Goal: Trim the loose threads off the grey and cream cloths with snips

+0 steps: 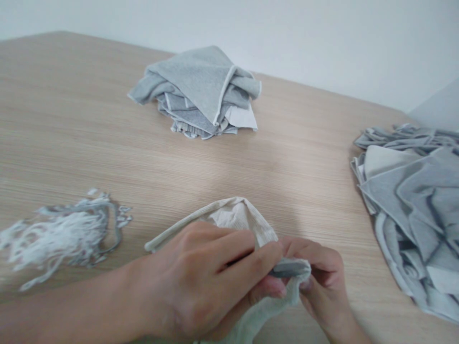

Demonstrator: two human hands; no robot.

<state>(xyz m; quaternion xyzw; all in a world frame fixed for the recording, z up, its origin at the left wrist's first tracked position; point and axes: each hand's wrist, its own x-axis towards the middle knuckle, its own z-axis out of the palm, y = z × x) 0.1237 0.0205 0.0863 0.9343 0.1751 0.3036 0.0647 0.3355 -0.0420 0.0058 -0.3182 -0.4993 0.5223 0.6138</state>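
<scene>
Close together at the bottom centre are my two hands, both on a pale cloth piece (260,222) with a thick rolled edge. My left hand (201,277) is closed with bent fingers, thumb beneath, and covers much of the cloth. My right hand (324,282) pinches a bunched end of the cloth between thumb and fingers. A narrow dark grey thing (287,268) shows between the hands; whether it is fabric or a tool I cannot make out. Part of the cloth hangs below my fingers.
A heap of grey cloth pieces (197,79) lies near the back edge of the wooden table (107,157). At the right is a larger pile of grey cloths (405,191). Shredded white and grey trimmings (68,234) lie at the left. Behind stands a white wall.
</scene>
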